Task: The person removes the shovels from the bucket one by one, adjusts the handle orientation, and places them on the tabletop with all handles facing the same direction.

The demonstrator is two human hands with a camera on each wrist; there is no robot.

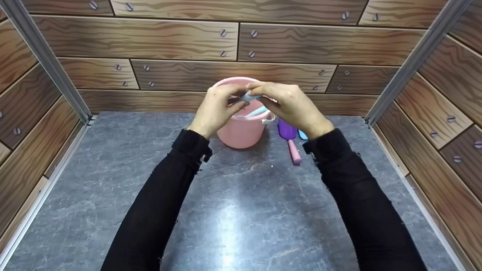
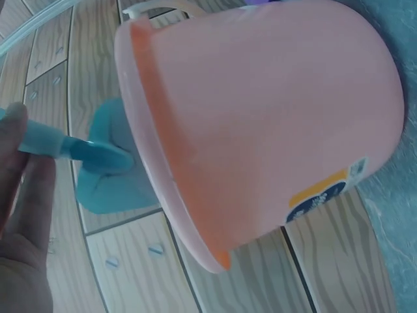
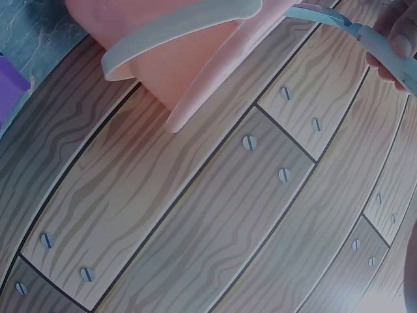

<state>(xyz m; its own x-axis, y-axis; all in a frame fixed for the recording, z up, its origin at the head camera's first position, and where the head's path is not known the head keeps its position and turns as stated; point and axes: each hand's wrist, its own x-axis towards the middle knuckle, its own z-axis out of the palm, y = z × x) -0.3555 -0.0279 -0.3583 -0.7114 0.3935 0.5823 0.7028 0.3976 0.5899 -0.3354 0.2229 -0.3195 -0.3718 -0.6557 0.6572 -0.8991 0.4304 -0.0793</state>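
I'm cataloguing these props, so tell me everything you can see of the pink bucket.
The pink bucket is round, smooth and apparently plastic, tapering toward its base. It has a wide rim, a white handle lowered on its right side, and a yellow-and-blue label whose print is too blurred to read. It stands upright on the grey marbled surface before the wood-patterned wall. The left hand holds a blue scoop at the bucket's mouth; contact with the rim is unclear.

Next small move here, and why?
Probably lower the teal shovel farther into the pink bucket: the left hand pinches it by the handle, its blade is down at the bucket's mouth, and much of that blade shows above the rim in the left wrist view.
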